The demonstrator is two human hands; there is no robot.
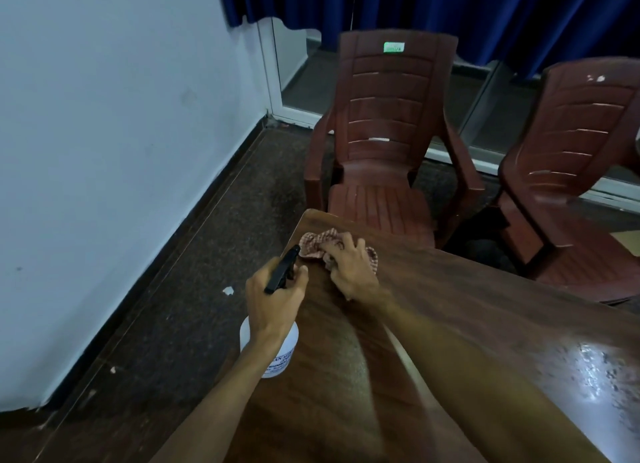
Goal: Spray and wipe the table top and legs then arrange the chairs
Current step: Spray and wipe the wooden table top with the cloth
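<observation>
cloth (315, 242) down on the table (450, 306) corner
my left hand (273, 299) grips the spray bottle (277, 355) by its trigger neck at the table's left edge; my right hand (349, 268) clutches the bunched cloth against the wood, a chair (391, 130) just beyond.

A plain meeting room: wooden table (450, 324), plastic armchairs (391, 133), blue curtains (450, 8), bare wall (104, 116).
</observation>
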